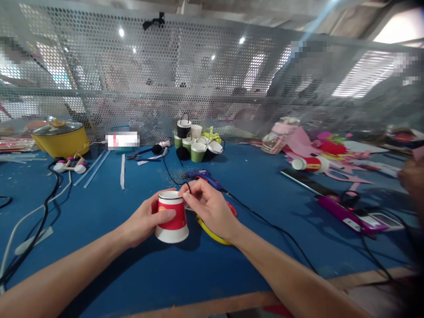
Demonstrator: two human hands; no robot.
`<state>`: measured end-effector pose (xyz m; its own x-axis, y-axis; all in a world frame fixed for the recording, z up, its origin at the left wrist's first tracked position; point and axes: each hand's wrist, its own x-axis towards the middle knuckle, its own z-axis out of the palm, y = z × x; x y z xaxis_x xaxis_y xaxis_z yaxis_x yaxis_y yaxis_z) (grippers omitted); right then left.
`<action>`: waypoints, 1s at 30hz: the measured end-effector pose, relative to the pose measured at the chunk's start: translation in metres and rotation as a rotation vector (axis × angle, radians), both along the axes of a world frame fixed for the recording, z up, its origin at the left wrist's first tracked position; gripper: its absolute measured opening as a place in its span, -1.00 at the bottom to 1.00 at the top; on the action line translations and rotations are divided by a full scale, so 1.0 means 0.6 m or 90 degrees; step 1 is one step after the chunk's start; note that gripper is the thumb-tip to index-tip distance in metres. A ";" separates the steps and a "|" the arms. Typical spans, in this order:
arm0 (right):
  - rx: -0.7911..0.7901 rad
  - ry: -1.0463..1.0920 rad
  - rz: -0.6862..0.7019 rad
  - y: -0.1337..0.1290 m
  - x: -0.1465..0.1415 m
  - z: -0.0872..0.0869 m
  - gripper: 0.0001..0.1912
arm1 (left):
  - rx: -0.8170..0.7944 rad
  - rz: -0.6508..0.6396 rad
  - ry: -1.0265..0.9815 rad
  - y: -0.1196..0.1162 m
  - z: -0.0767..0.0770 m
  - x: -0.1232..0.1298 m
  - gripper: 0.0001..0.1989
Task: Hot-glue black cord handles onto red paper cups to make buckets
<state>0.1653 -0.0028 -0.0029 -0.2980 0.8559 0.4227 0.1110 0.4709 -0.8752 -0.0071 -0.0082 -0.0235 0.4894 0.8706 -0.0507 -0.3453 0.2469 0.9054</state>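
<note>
My left hand [145, 216] is wrapped round a red and white paper cup [172, 221], its narrow end up. A thin black cord [170, 198] lies along the cup's upper edge. Thumb and finger of my right hand [208, 205] pinch this cord at the right side of that edge. From there the cord seems to run back over the table toward the small cups. Just behind my right hand lies a blue glue gun [207, 177]. Under that hand, a curved yellow handle [213, 232] shows; the rest of that tool is mostly hidden.
Several small green, black and white cups [198, 152] stand at the back. A yellow pot [61, 137] is at the left. A phone [308, 182], purple power bank [347, 214] and pink scraps [303, 143] lie right. Cables cross both sides. A person's hand [412, 176] shows at right.
</note>
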 end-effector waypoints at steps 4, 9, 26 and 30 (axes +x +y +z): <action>-0.007 0.005 0.008 -0.002 0.001 0.002 -0.84 | 0.010 0.007 0.001 0.002 0.002 -0.001 -0.33; 0.009 -0.010 -0.005 -0.001 -0.001 0.001 -0.85 | 0.024 0.010 0.025 0.005 0.003 -0.001 -0.35; 0.101 -0.117 -0.091 0.014 -0.006 -0.019 -0.85 | 0.237 0.130 0.227 0.010 -0.002 -0.001 -0.41; 0.091 -0.133 -0.109 0.021 -0.007 -0.016 -0.85 | 0.560 0.289 0.376 0.015 -0.014 -0.010 -0.67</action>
